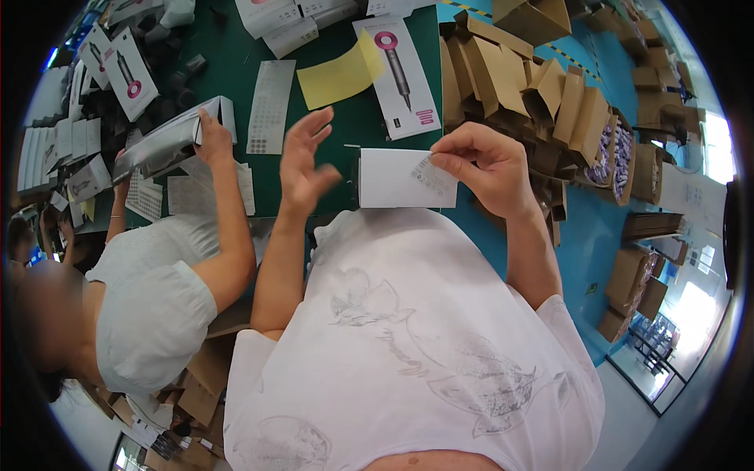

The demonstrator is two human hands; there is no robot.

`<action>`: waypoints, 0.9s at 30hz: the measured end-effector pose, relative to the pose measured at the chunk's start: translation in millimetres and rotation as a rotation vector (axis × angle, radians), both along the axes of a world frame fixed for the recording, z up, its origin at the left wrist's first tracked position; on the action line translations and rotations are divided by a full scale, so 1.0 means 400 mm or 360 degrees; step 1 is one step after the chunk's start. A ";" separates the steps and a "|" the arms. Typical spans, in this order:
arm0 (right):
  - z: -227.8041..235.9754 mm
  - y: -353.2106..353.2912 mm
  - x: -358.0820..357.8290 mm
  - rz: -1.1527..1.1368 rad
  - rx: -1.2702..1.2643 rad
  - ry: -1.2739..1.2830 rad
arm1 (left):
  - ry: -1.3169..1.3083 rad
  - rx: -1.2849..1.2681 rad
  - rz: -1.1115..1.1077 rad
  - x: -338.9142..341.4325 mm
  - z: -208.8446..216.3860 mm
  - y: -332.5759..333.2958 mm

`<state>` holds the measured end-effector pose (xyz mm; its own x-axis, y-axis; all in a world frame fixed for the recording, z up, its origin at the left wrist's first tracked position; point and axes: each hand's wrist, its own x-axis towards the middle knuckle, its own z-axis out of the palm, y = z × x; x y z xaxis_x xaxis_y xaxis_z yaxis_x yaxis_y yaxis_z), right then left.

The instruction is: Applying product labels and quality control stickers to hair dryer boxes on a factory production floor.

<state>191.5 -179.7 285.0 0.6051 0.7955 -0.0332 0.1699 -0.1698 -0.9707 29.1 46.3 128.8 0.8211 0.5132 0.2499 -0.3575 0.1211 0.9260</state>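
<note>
A small white box lies at the table's near edge, right in front of me. Over its right part, a slanted pale label with fine dark print shows, its upper corner between the thumb and fingertips of my right hand. Whether the label is stuck down or lifted cannot be made out. My left hand is raised to the left of the box, apart from it, fingers spread and holding nothing; its thumb is blurred.
Beyond the box lie a yellow sheet, a sticker sheet and a white carton with a hair dryer picture on the green table. A co-worker at left holds a plastic-wrapped box. Open brown cartons crowd the right.
</note>
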 end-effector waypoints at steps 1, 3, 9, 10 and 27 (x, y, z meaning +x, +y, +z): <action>0.000 0.000 -0.001 -0.0003 -0.0010 -0.0020 | -0.0027 0.0300 -0.0078 -0.013 0.056 -0.023; 0.000 0.000 -0.003 0.0026 -0.0011 -0.0038 | -0.0023 0.0708 -0.0196 -0.008 0.127 -0.058; -0.005 0.013 -0.019 0.0194 -0.0102 -0.0248 | 0.0088 0.0721 -0.0291 0.031 0.145 -0.114; -0.008 0.018 -0.022 0.0213 -0.0131 -0.0332 | 0.0068 0.0731 -0.0257 0.032 0.140 -0.112; -0.029 0.043 -0.058 0.0239 -0.0149 -0.0491 | 0.0062 0.0773 -0.0218 0.015 0.127 -0.106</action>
<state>168.4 -162.5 273.3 0.4744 0.8786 0.0558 0.4828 -0.2066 -0.8510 35.0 3.9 179.7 0.8864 0.2322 0.4006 -0.3323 -0.2834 0.8996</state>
